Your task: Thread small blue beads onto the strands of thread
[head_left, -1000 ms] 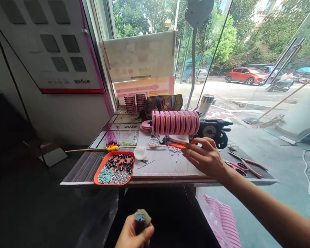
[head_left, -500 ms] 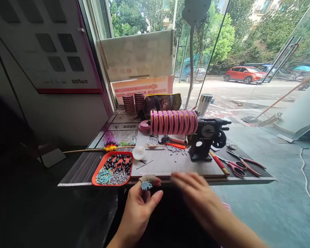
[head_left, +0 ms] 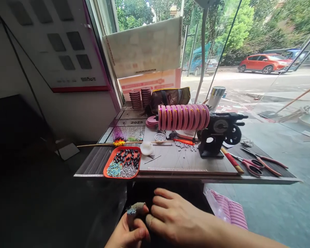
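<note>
In my left hand [head_left: 133,229], low in front of the table edge, is a small bundle of thin blue-tipped sticks [head_left: 131,210], gripped between thumb and curled fingers. A beige wrap covers the index finger of that hand. Close on its right is my right hand [head_left: 170,213], back upward and fingers curled in; whatever they may pinch is hidden. Above my hands on the table, an orange tray [head_left: 105,173] contains similar teal sticks [head_left: 114,169], black pieces [head_left: 126,156] and small silvery beads [head_left: 129,171].
A black winding machine [head_left: 214,137] carries a row of pink spools [head_left: 183,117]. Red-handled scissors [head_left: 254,167] and pliers [head_left: 271,165] lie at right. A white round lid [head_left: 146,148], a bowl of beads [head_left: 160,137] and a long thin rod [head_left: 93,145] are on the table.
Both hands have come lower, below the table edge. My right hand has moved left toward my left hand, its fingers now curled. The view has shifted, showing a pink striped bundle below right.
</note>
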`<state>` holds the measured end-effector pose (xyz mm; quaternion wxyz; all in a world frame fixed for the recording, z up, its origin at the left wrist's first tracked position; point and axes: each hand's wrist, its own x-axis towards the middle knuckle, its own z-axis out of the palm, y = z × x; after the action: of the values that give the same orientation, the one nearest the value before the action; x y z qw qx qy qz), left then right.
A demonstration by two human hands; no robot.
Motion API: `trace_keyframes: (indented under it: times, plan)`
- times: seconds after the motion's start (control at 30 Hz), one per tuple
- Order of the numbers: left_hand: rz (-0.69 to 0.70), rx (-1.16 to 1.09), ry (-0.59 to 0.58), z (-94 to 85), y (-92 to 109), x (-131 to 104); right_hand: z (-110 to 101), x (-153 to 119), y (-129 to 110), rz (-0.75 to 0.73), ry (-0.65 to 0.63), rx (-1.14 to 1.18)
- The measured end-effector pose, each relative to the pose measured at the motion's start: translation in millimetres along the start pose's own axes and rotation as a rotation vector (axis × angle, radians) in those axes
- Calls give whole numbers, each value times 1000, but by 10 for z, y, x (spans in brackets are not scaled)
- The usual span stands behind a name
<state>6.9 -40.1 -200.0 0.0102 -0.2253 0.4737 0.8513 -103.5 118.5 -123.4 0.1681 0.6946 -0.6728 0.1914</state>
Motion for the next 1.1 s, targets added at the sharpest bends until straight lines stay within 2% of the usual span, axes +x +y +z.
trace_keyframes:
  times: [0.07,0.13,0.23,0.33,0.4,0.47,0.57,0.7,0.77,0.83,0.9,0.97,1.0,1.03,1.1]
  plan:
    - [-9,30,33,-104,50,-67,156,16,-9,-21,-91,47]
    - [-2,93,73,-183,149,-103,219,1,-4,55,-111,138]
    - [22,196,124,-265,379,-80,146,-11,56,287,-72,516]
    - [104,264,205,-291,655,1,64,27,146,520,28,926]
    - [183,272,264,-283,808,43,105,63,173,596,40,960]
    - [243,282,282,-268,897,50,236,91,148,626,-5,874]
    - [284,369,247,-244,895,-1,516,120,26,678,27,853]
    - [310,449,176,-190,795,-91,804,194,-184,728,159,1046]
    - [312,447,190,-182,778,-105,838,239,-236,744,207,1130]
    - [328,407,275,-211,794,-93,769,267,-199,785,272,1162]
    - [362,334,390,-267,822,-64,600,277,-57,831,370,1059]
    - [386,261,457,-312,836,-31,379,293,168,870,474,733]
    - [384,231,457,-317,830,-18,272,314,295,896,469,486]
    - [372,203,442,-306,815,-8,180,348,419,938,409,219]
    - [330,151,394,-240,758,-1,64,449,631,1014,146,-189]
